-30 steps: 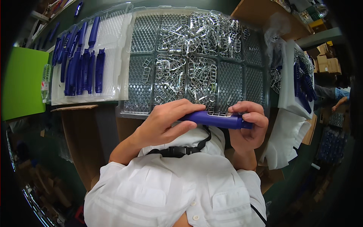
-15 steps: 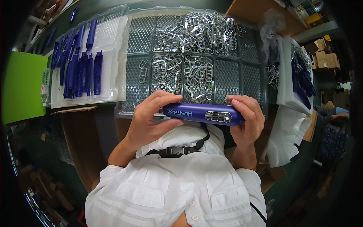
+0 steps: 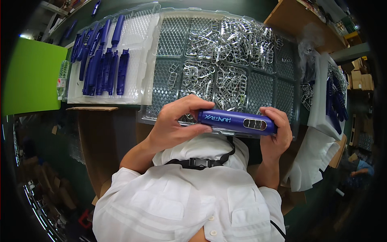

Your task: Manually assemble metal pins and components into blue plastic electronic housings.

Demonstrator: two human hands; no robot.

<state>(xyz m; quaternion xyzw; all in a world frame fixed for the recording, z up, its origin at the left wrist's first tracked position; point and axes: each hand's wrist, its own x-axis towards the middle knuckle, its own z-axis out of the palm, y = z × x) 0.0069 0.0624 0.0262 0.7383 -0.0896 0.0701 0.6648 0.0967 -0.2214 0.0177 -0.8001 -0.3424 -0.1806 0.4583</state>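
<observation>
A long dark-blue plastic casing (image 3: 225,120) with light-blue lettering lies crosswise between my hands, above the near edge of the clear tray. A silver ladder-shaped metal frame (image 3: 255,124) is seated in the oval opening toward its right end. My left hand (image 3: 175,123) pinches the left end between thumb and fingers. Around the rounded right end curl the fingers of my right hand (image 3: 278,131). Just beyond, several loose silver frames (image 3: 231,86) fill some compartments of the clear divided tray (image 3: 151,82). The casing's underside is hidden.
At the left, several blue casing parts (image 3: 107,70) lie on a white-lined tray (image 3: 139,76). Further left are a clear bottle (image 3: 62,80) and a bright green panel (image 3: 32,76). A white foam box (image 3: 322,97) holding blue parts and silver frames stands at the right, near cardboard.
The whole scene has shifted rightward in view, my hands and the casing with it. The casing slopes slightly more toward its right end. Both hands keep hold of it.
</observation>
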